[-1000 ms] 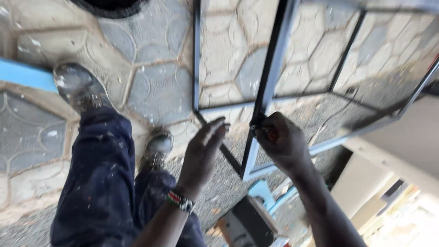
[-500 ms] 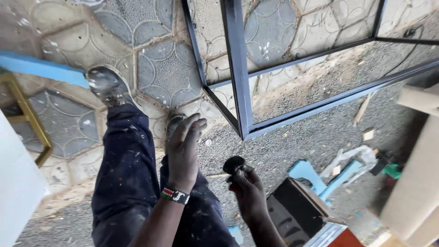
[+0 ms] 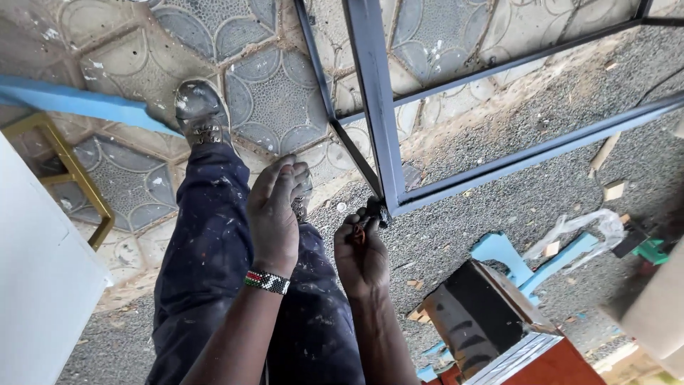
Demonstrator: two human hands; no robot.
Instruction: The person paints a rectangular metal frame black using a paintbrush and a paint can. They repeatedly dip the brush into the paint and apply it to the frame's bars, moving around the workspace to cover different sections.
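A dark blue metal frame (image 3: 370,93) of square tubing lies over the patterned paving, one corner pointing toward me. My right hand (image 3: 360,253) is closed around a small dark tool (image 3: 373,212) pressed against that corner. My left hand (image 3: 276,210), with a beaded band at the wrist, hovers over my knee with fingers together and slightly curled, holding nothing. My legs in paint-spattered dark blue trousers (image 3: 214,257) stretch forward, one dusty boot (image 3: 198,107) on the paving.
A blue plank (image 3: 78,103) lies at the left beside a yellow metal frame (image 3: 68,167) and a white panel (image 3: 35,285). A black and red box (image 3: 491,321), light blue pieces (image 3: 520,260), crumpled plastic (image 3: 581,227) and wood scraps lie on gravel at the right.
My right hand has risen from near my lap to the frame's corner, bringing the dark tool with it. My left hand has stayed over my knee. The view shifted slightly.
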